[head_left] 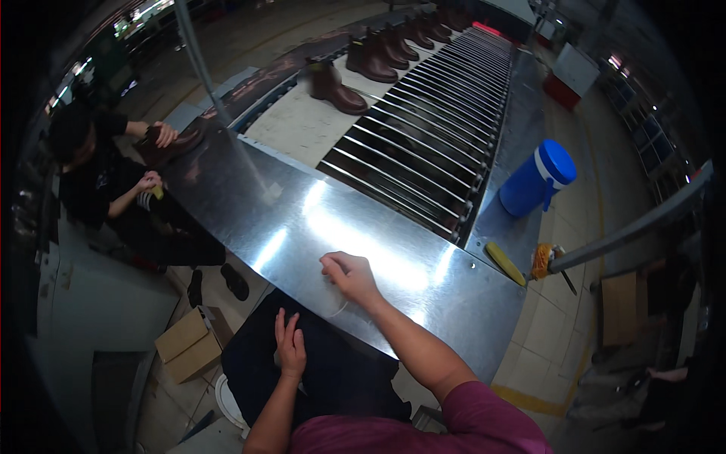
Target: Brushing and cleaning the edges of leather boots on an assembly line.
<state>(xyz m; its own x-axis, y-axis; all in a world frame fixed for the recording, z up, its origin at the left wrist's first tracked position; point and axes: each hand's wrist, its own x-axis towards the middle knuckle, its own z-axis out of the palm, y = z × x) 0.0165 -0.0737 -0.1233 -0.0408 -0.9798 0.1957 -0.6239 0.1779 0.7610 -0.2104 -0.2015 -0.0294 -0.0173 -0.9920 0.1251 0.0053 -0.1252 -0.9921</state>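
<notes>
My right hand (352, 278) is closed, thumb and fingers pinched together, just over the shiny metal tabletop (253, 200). Whatever may be between those fingertips is too small to make out. A thin pale curved line (338, 310), perhaps a thread, shows beneath my right wrist at the table's near edge. My left hand (290, 346) rests over my dark-clad lap with its fingers stretched out, holding nothing. Beyond the tabletop, a dark brown ankle boot (338, 92) stands on the pale belt, nearest in a row of brown boots (370, 60).
A metal roller conveyor (423, 136) runs away from me. At right stand a blue jug (529, 181) and a long yellow object (504, 263). On the left, a co-worker (98, 174) holds a brown boot (170, 145). A cardboard box (185, 344) sits on the floor.
</notes>
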